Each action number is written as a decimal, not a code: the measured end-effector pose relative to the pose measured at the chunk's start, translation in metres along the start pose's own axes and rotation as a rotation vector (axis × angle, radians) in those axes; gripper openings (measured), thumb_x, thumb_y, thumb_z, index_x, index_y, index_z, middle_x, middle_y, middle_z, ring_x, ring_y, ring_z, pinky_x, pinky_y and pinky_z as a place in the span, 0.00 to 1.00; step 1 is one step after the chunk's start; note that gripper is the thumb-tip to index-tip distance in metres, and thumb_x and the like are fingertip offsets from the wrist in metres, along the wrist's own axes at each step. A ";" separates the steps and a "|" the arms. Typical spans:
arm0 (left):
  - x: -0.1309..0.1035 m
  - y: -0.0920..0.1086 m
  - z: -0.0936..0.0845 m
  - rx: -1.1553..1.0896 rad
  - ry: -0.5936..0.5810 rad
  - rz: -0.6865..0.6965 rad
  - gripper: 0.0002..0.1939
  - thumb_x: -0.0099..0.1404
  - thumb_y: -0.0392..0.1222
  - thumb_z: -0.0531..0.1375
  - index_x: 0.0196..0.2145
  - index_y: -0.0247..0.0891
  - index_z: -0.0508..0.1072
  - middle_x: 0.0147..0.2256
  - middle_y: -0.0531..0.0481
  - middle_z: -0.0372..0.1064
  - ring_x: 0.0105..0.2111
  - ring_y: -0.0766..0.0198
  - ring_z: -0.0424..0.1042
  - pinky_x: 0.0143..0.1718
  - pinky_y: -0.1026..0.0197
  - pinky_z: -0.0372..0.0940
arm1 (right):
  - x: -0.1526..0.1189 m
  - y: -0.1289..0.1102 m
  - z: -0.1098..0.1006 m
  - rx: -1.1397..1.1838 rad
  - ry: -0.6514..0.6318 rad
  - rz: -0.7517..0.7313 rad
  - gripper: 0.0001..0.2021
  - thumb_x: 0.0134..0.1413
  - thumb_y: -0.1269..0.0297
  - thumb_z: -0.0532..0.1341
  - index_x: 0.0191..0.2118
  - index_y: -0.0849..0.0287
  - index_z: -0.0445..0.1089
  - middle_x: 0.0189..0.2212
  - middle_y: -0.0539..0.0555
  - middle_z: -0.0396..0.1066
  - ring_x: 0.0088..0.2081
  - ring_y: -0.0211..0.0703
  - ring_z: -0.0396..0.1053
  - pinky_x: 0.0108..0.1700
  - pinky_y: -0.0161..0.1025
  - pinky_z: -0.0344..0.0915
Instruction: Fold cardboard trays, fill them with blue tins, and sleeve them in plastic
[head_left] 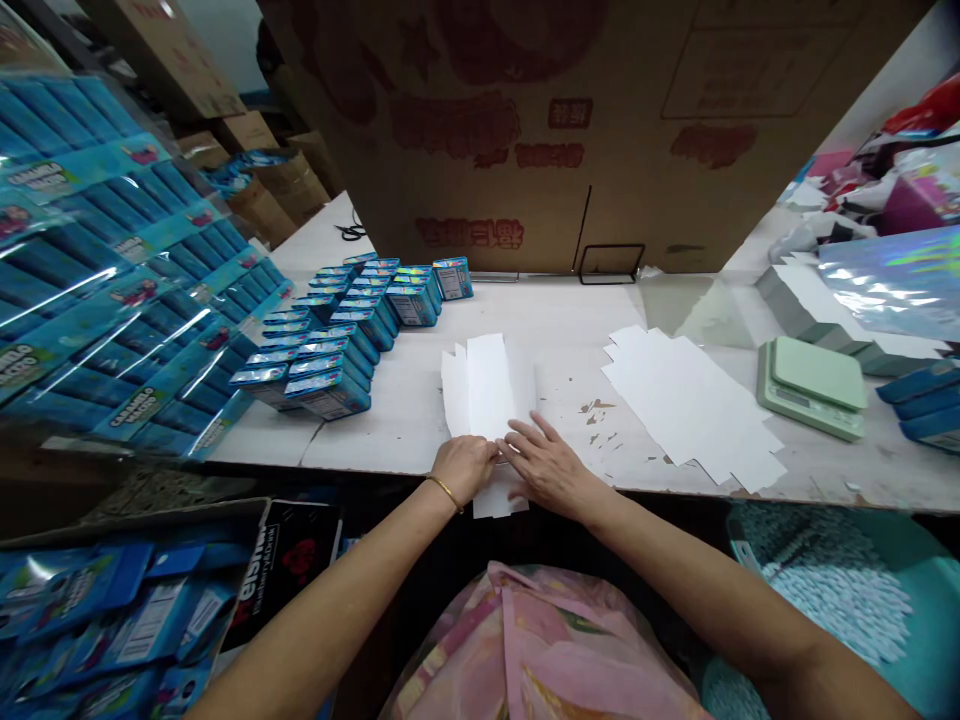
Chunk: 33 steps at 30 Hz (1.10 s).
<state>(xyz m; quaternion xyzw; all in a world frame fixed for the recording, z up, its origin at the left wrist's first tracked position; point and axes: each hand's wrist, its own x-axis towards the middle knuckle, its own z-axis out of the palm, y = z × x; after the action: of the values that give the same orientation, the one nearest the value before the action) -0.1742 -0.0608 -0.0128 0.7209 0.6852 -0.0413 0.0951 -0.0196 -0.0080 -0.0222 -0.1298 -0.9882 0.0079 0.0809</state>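
A creased white cardboard blank (491, 385) lies at the table's front edge, with one end hanging over that edge. My left hand (466, 466), with a gold bangle at the wrist, is closed with its fingertips pinching the blank along a fold. Beside it, my right hand (547, 466) rests on the same blank, fingers spread and stretched out, the index fingertip close to the left hand's fingers. To the right lies a stack of flat white blanks (690, 405) with stepped edges.
Rows of small blue boxes (330, 385) stand on the left of the table, near wrapped blue display packs (135, 290). A green scale (812, 385) sits at right. A large carton (525, 130) stands behind. Below are a teal tub (926, 600) of pale pieces and a carton of blue packets (112, 620).
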 end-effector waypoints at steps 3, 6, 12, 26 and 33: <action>0.001 -0.001 -0.001 -0.009 -0.018 0.024 0.15 0.61 0.42 0.47 0.33 0.40 0.73 0.32 0.47 0.72 0.33 0.59 0.70 0.31 0.61 0.61 | -0.022 -0.007 0.009 0.047 0.141 0.011 0.31 0.38 0.56 0.64 0.50 0.62 0.60 0.57 0.61 0.50 0.59 0.62 0.36 0.56 0.62 0.40; 0.003 -0.003 -0.003 -0.010 -0.043 0.033 0.15 0.60 0.42 0.47 0.33 0.40 0.73 0.32 0.46 0.72 0.32 0.58 0.70 0.31 0.60 0.60 | -0.027 -0.009 0.021 0.113 0.255 -0.046 0.19 0.46 0.67 0.59 0.46 0.64 0.63 0.57 0.61 0.50 0.60 0.57 0.35 0.56 0.56 0.48; 0.013 -0.012 -0.020 -0.171 -0.125 0.104 0.15 0.59 0.44 0.49 0.26 0.39 0.74 0.27 0.48 0.72 0.28 0.63 0.67 0.27 0.65 0.55 | -0.004 -0.005 0.032 0.369 0.524 0.151 0.09 0.51 0.75 0.49 0.36 0.62 0.65 0.54 0.60 0.55 0.61 0.50 0.37 0.55 0.48 0.57; 0.020 -0.028 -0.021 -0.285 -0.123 -0.149 0.10 0.55 0.38 0.55 0.37 0.39 0.67 0.32 0.50 0.69 0.32 0.62 0.67 0.33 0.61 0.60 | 0.009 -0.013 0.032 0.554 0.611 0.409 0.15 0.54 0.76 0.46 0.46 0.59 0.60 0.51 0.60 0.58 0.58 0.41 0.49 0.55 0.44 0.57; 0.001 0.002 -0.023 0.132 0.076 0.047 0.10 0.60 0.38 0.49 0.32 0.39 0.70 0.29 0.47 0.70 0.37 0.58 0.67 0.52 0.45 0.46 | 0.008 -0.011 0.038 0.424 0.490 0.382 0.12 0.55 0.74 0.46 0.38 0.61 0.66 0.51 0.62 0.58 0.59 0.45 0.46 0.54 0.46 0.58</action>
<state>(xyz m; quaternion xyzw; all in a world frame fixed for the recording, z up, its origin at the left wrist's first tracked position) -0.1741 -0.0558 0.0094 0.7426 0.6669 -0.0569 0.0222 -0.0360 -0.0168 -0.0583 -0.2901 -0.8740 0.1959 0.3371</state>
